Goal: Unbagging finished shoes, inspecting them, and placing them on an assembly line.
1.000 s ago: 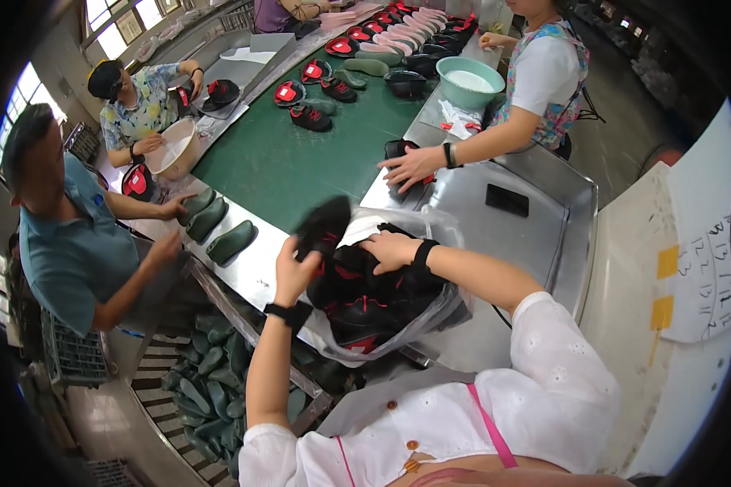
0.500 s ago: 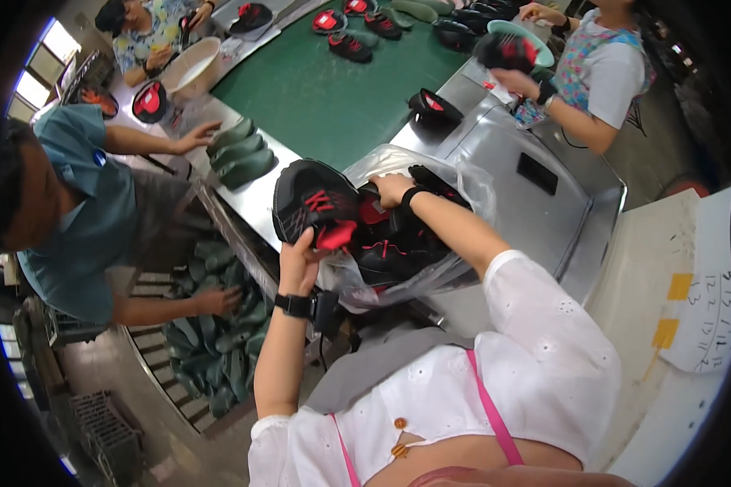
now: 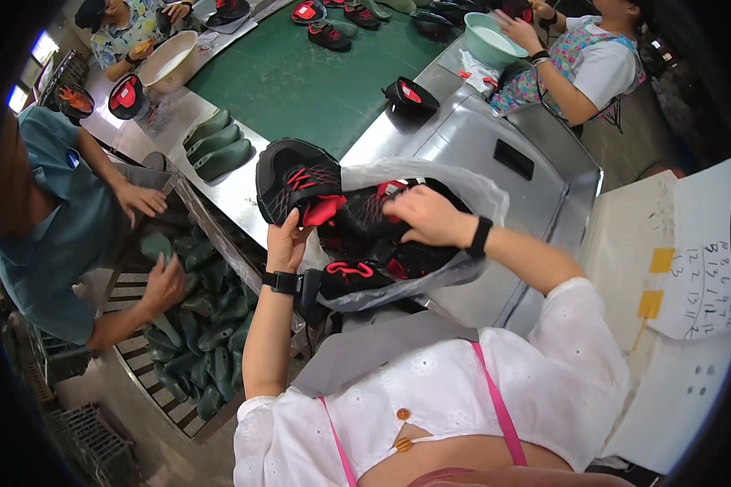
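Observation:
My left hand (image 3: 287, 240) holds up a black shoe upper with red laces and red tongue (image 3: 299, 188), gripping it from below. My right hand (image 3: 423, 216) reaches into a clear plastic bag (image 3: 463, 188) on the steel bench and rests on the pile of black and red shoe uppers (image 3: 364, 243) inside it. Both wrists wear black bands.
A green conveyor belt (image 3: 300, 77) carries more black and red shoes. Dark green shoe lasts (image 3: 218, 147) lie on the steel edge, and several more fill a bin (image 3: 188, 341) where a person in teal reaches. Another person works by a pale green bowl (image 3: 490, 38). Paper sheets (image 3: 694, 268) hang right.
The shoe upper in my left hand has come higher and turned to face me. The view has shifted lower and closer to the bag; my right hand stays in it.

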The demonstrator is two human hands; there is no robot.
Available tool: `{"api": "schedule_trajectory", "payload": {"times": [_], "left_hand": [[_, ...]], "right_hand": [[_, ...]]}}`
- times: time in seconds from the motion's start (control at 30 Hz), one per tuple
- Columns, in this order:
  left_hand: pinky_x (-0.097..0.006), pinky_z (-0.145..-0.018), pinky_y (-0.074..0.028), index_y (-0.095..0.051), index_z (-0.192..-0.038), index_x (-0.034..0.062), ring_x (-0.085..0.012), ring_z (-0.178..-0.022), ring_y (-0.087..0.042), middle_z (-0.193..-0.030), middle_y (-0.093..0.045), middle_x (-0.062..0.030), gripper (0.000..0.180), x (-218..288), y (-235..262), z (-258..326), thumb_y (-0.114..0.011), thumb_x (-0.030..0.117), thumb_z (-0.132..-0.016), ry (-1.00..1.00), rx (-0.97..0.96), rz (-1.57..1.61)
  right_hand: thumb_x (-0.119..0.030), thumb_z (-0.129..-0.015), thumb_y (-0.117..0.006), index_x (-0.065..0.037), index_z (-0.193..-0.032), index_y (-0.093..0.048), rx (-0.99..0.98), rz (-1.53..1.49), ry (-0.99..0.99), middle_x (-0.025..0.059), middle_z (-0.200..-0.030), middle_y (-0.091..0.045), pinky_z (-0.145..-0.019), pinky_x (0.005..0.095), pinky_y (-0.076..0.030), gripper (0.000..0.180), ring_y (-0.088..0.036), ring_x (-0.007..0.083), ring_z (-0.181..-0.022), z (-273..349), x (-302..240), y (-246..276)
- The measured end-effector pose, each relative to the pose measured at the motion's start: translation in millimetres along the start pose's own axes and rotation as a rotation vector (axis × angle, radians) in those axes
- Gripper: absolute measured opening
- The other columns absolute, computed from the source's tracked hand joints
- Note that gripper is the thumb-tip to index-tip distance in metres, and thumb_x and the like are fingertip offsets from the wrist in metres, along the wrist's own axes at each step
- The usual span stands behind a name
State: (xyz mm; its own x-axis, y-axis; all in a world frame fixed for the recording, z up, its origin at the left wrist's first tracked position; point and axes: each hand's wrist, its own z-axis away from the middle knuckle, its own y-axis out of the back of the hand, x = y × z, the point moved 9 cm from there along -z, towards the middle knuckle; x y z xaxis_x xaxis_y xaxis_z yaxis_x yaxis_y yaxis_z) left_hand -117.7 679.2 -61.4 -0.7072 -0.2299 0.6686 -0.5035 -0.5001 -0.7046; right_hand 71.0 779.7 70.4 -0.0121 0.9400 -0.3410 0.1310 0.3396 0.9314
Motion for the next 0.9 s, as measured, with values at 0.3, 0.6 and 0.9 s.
{"api": "schedule_trajectory", "payload": {"times": [0.3,0.6,0.9], "left_hand": [[-0.039,-0.085,-0.045,-0.054,-0.106,0.0022,-0.0171,-0.079,-0.059,-0.093,-0.061,-0.0034,0.034,7.1,-17.3,11.7,-0.066,0.000,-0.074,0.005,-0.021,-0.010],[-0.043,-0.089,-0.044,-0.056,-0.109,0.0011,-0.0208,-0.099,-0.058,-0.107,-0.061,-0.0094,0.026,-2.3,-81.5,0.1,-0.053,0.011,-0.084,0.051,-0.137,-0.058],[-0.050,-0.091,-0.045,-0.046,-0.118,0.0004,-0.0286,-0.107,-0.051,-0.117,-0.051,-0.0129,0.039,12.5,-205.4,-128.3,-0.053,0.023,-0.087,0.051,-0.222,-0.205]], "right_hand": [[-0.015,-0.069,-0.056,-0.020,-0.080,-0.060,0.620,0.351,0.123,-0.0010,-0.079,-0.053,-0.094,0.0421,-0.031,0.012,-0.054,0.0147,-0.077,38.1,-45.8,54.3],[-0.006,-0.063,-0.064,-0.015,-0.080,-0.060,0.792,0.121,-0.102,0.0008,-0.083,-0.054,-0.090,0.0427,-0.034,0.020,-0.053,0.0201,-0.082,53.7,-1.3,71.8],[0.002,-0.059,-0.071,-0.006,-0.087,-0.054,1.157,-0.017,-0.436,0.0090,-0.090,-0.051,-0.078,0.0351,-0.039,0.033,-0.050,0.0278,-0.084,121.8,49.6,121.1]]}}
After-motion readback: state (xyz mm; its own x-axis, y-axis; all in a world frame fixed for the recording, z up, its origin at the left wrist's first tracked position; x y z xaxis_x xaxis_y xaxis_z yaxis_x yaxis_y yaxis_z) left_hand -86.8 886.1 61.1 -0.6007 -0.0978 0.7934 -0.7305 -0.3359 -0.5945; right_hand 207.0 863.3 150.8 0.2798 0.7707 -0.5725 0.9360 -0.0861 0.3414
